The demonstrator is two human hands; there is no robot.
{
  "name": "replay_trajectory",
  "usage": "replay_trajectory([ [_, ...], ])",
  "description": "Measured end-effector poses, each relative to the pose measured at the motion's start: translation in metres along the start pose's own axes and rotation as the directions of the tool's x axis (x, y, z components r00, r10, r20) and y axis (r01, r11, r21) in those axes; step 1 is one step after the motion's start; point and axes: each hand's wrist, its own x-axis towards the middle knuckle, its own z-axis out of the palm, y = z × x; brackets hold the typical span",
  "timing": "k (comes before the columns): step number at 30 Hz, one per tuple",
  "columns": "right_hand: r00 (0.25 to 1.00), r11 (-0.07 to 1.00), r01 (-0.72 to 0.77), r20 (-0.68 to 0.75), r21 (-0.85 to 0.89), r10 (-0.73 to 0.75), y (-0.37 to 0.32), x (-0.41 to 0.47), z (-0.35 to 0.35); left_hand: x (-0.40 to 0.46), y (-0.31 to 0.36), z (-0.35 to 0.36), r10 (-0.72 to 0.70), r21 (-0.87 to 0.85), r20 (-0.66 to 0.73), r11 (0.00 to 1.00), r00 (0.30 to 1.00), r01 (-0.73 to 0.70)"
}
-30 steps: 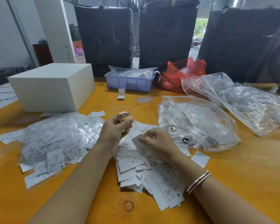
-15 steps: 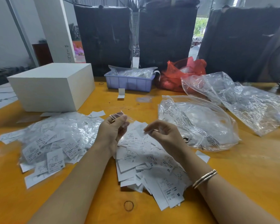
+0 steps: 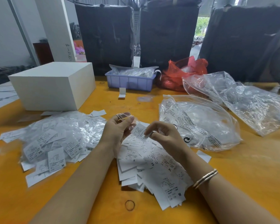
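Bare counter (image 3: 113, 102) lies open between the white box (image 3: 55, 84) and the large clear bag (image 3: 196, 123). Bagged labels (image 3: 52, 143) cover the left side. The blue tray (image 3: 129, 81) closes the rear.

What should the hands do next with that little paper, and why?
Probably slide the white label into the clear little bag. The right hand pinches the label just beside the left hand, which holds the bag up at its fingertips. The label is not yet inside.
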Motion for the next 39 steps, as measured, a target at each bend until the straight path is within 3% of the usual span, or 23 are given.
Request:
replay_trajectory([
  [8,0.995,1.0,-0.014,-0.104,0.006,0.014,0.006,0.002,-0.004,-0.004,0.002,0.001,-0.086,0.027,0.095,0.996,0.992,0.084],
  [13,0.986,1.0,0.025,-0.166,0.005,-0.024,0.01,0.002,-0.006,-0.008,0.006,0.002,-0.171,-0.074,0.17,0.98,0.971,0.185],
  [19,0.978,0.989,0.07,-0.185,-0.132,-0.094,0.013,0.004,-0.005,-0.008,0.007,0.001,-0.184,-0.153,0.19,0.965,0.964,0.214],
  [23,0.977,0.969,0.093,-0.165,-0.23,-0.133,0.015,0.004,-0.005,-0.012,0.005,0.005,-0.209,-0.065,0.23,0.971,0.951,0.229],
  [29,0.99,1.0,-0.001,-0.141,0.021,0.004,0.011,0.001,-0.01,-0.011,0.008,0.005,-0.146,-0.101,0.184,0.981,0.972,0.166],
  [33,0.997,0.996,-0.003,-0.078,-0.089,-0.004,0.016,0.002,-0.012,-0.013,0.006,0.006,-0.176,-0.054,0.205,0.98,0.963,0.191],
  [39,0.991,0.991,-0.012,-0.134,-0.136,-0.006,0.019,0.005,-0.01,-0.019,-0.002,0.011,-0.217,0.104,0.311,0.975,0.925,0.194],
])
